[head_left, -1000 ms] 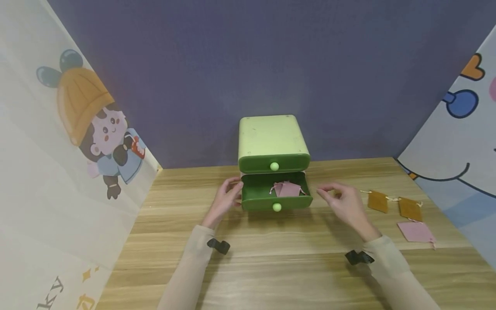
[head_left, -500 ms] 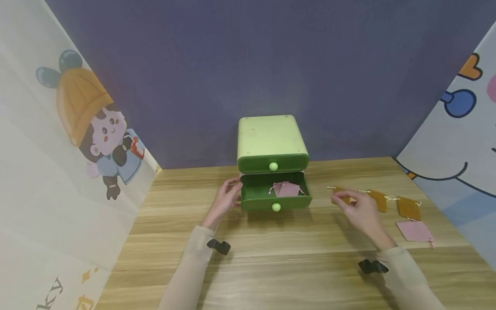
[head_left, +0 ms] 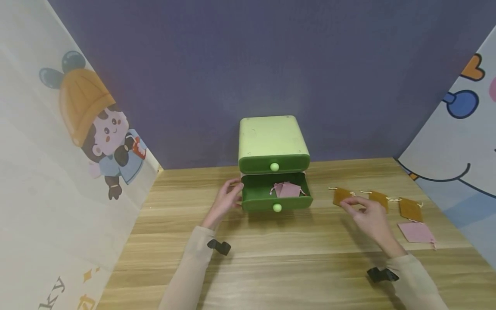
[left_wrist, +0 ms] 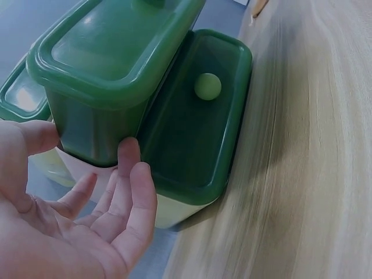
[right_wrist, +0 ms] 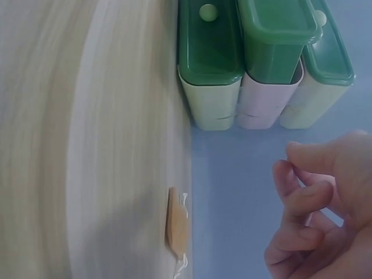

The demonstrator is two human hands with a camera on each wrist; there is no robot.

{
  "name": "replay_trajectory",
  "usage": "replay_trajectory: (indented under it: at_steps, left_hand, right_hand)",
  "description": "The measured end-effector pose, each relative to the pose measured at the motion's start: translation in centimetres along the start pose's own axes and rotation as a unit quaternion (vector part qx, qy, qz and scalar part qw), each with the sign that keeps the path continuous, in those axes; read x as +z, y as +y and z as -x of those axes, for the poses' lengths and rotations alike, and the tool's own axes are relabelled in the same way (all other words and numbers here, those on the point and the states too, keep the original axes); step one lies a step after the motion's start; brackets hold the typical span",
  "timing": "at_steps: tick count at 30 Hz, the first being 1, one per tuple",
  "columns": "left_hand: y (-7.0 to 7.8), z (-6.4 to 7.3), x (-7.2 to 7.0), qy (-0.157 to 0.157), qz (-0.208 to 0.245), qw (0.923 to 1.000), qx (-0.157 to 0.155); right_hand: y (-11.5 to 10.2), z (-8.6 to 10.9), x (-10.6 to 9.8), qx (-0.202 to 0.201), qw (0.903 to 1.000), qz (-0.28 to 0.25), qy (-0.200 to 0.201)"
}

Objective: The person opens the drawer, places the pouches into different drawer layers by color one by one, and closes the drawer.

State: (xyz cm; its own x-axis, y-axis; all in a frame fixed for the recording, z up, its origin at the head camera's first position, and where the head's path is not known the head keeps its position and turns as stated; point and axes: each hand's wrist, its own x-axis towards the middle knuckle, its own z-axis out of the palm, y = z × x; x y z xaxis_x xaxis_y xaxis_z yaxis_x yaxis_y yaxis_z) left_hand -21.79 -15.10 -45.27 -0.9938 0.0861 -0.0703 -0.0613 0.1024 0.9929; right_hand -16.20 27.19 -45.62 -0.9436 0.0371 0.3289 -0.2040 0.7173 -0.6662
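Note:
A small cabinet (head_left: 273, 135) with a pale green top has its middle green drawer (head_left: 253, 205) pulled out. Pink drawstring pouches (head_left: 288, 190) lie inside that drawer. My left hand (head_left: 225, 199) is at the drawer's left side; in the left wrist view, thumb and fingertips are spread against the drawer wall (left_wrist: 93, 133). Over the table to the right, my right hand (head_left: 371, 218) has thumb and forefinger brought together, nothing visible between them. It overlaps the edges of two brown pouches, the left one (head_left: 339, 195) and the middle one (head_left: 379, 199).
A third brown pouch (head_left: 410, 209) and a pink pouch (head_left: 417, 232) lie farther right on the wooden table (head_left: 294, 267). The cabinet backs onto a dark blue wall (head_left: 193, 86). Printed side panels stand left and right. A shut bottom drawer (left_wrist: 186, 133) sits beneath the extended one.
My right hand has moved right and toward the front, away from the drawer, uncovering the left brown pouch. My left hand and the drawer have stayed put.

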Motion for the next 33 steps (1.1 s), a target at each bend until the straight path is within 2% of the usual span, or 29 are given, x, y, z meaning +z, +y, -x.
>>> replay_trajectory:
  at_steps: [12,33]
  left_hand:
    - [0.1,-0.1,-0.1,0.001,-0.001,1.0,-0.002]
    - [-0.3,-0.2,-0.1,-0.001,-0.003,1.0,-0.005]
  right_hand:
    - [1.8,0.8,-1.4,0.026,0.9992,0.017,-0.023]
    - [4.8,2.6,-2.9,0.026,0.999,0.036,-0.004]
